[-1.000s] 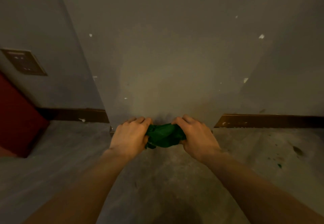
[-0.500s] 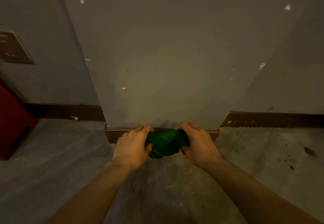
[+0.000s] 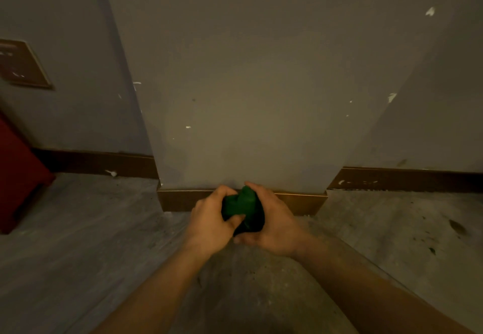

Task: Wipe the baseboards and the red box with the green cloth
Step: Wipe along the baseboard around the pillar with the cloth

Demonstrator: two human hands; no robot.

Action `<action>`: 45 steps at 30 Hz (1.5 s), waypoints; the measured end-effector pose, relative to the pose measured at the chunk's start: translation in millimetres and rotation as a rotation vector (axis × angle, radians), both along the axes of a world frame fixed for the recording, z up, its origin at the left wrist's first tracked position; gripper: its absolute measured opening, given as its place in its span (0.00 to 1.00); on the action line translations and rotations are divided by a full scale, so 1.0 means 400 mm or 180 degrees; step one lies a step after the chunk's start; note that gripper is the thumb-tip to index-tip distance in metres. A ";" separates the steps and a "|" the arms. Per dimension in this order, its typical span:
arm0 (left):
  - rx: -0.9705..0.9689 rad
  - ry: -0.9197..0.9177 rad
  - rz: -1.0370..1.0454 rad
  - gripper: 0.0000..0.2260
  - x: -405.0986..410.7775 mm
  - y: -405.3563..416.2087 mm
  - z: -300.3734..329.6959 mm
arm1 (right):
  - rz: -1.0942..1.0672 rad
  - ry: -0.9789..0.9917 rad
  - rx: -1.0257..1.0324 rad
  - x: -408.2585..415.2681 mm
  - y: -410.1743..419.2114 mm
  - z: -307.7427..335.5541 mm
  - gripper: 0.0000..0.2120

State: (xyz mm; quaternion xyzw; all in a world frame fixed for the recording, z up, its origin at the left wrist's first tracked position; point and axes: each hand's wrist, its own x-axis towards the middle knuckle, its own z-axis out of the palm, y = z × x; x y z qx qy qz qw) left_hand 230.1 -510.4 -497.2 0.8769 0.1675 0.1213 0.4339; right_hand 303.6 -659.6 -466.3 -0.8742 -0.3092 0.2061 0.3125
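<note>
A bunched green cloth is held between both my hands, just in front of the brown baseboard at the foot of a projecting grey pillar. My left hand grips the cloth's left side with the thumb across it. My right hand cups it from the right and below. Darker baseboards run along the recessed wall on the left and on the right. The red box stands on the floor at the far left, partly cut off by the frame edge.
The grey pillar juts out from the wall straight ahead. A brown wall plate is mounted on the left wall above the red box. The grey concrete floor has dark stains at the right.
My hands have drawn closer together and pulled the cloth back from the pillar's baseboard, bunching it tighter. The view has tilted, so more of the baseboard shows.
</note>
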 end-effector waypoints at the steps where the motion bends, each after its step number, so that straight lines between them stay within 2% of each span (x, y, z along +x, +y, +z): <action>1: -0.0024 -0.0038 -0.0045 0.18 -0.001 -0.004 -0.001 | 0.0053 -0.0230 -0.0083 -0.003 0.000 -0.002 0.53; 4: -0.0095 -0.0132 -0.0195 0.21 0.001 -0.018 -0.008 | 0.0085 -0.1007 -0.0132 -0.005 -0.005 -0.015 0.42; 8: -0.0187 -0.0203 -0.0359 0.24 0.002 -0.016 -0.017 | 0.0180 -0.1619 -0.0223 -0.009 -0.013 -0.026 0.31; 10: 0.0032 -0.0225 -0.0483 0.24 -0.007 -0.004 -0.023 | 0.0215 -0.1803 -0.0363 -0.006 -0.019 -0.031 0.31; 15: 0.1846 0.0395 -0.0672 0.49 -0.051 0.038 -0.120 | 0.0637 -0.2269 -0.1021 -0.003 -0.045 -0.045 0.42; 19: 0.2046 0.0650 -0.0673 0.56 -0.072 0.040 -0.225 | 0.0995 -0.2428 -0.1344 -0.003 -0.065 -0.056 0.45; 22: 0.1967 0.0781 -0.0667 0.57 -0.070 0.029 -0.280 | 0.1261 -0.2333 -0.1454 0.000 -0.072 -0.064 0.44; 27: 0.1836 0.0811 -0.0702 0.55 -0.053 0.010 -0.352 | 0.1621 -0.2666 -0.1568 0.026 -0.069 -0.109 0.42; 36: 0.1898 0.1001 -0.0677 0.55 -0.058 0.018 -0.439 | 0.2016 -0.2738 -0.1356 0.081 -0.011 -0.234 0.22; 38: 0.1928 0.1028 -0.0727 0.54 -0.054 0.020 -0.437 | 0.2131 -0.2792 -0.1337 0.091 0.001 -0.249 0.22; 42: 0.1994 0.1077 -0.0752 0.54 -0.060 0.009 -0.433 | 0.2207 -0.3334 -0.1044 0.096 0.050 -0.272 0.13; 45: 0.1951 0.1042 -0.0670 0.54 -0.063 0.010 -0.436 | 0.2259 -0.3735 -0.0919 0.101 0.118 -0.301 0.17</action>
